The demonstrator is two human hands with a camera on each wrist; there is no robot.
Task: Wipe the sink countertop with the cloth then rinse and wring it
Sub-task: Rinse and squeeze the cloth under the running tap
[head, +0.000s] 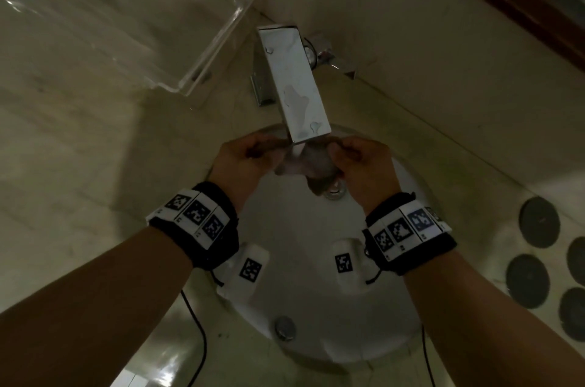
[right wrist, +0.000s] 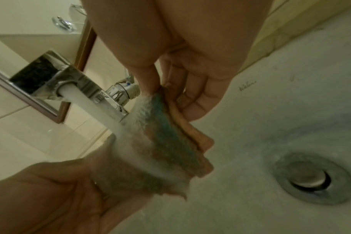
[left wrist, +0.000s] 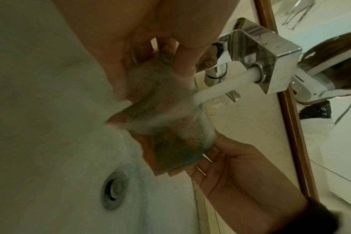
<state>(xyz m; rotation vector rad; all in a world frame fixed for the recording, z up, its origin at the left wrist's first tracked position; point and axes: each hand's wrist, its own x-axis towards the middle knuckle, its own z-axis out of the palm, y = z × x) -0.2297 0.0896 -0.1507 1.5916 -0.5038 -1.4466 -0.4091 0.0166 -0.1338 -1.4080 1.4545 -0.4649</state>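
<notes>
The chrome faucet spout [head: 294, 83] overhung the white basin [head: 304, 260], blocking passage from above. Both hands held the cloth [head: 304, 165] in the water stream [right wrist: 102, 117] beneath it. Toward the drain [head: 335, 192], the bowl lay open.

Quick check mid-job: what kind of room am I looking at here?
Most likely a bathroom. A round white basin is set into a pale stone-look countertop, with a square chrome faucet running water onto the cloth held by both hands, and a wood-framed mirror behind it.
</notes>
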